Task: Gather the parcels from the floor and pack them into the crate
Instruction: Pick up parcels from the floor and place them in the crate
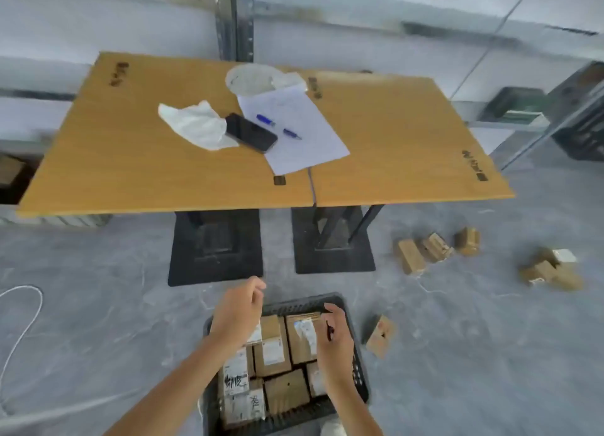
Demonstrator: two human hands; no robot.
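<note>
The crate (359,372) sits on the floor (457,363) at lower centre, packed with brown parcels (286,391), several bearing white labels. Both hands hover over its far end. The left hand (238,311) is above the far left corner, its fingers loosely curled with nothing in them. The right hand (335,337) has its fingers bent down onto the labelled parcel (302,337) at the far right of the crate; I cannot tell whether it grips it.

Just right of the crate one parcel (380,336) lies tilted on the floor. Farther right are a row of three (434,247) and a small heap (552,270). A white cord (26,318) loops at the left edge.

Beyond, the tabletop (130,161) fills the middle of the frame, carrying a white cloth (196,125), a phone (251,132) touching it, and a sheet of paper (304,145) with a blue pen (277,127) on it.
</note>
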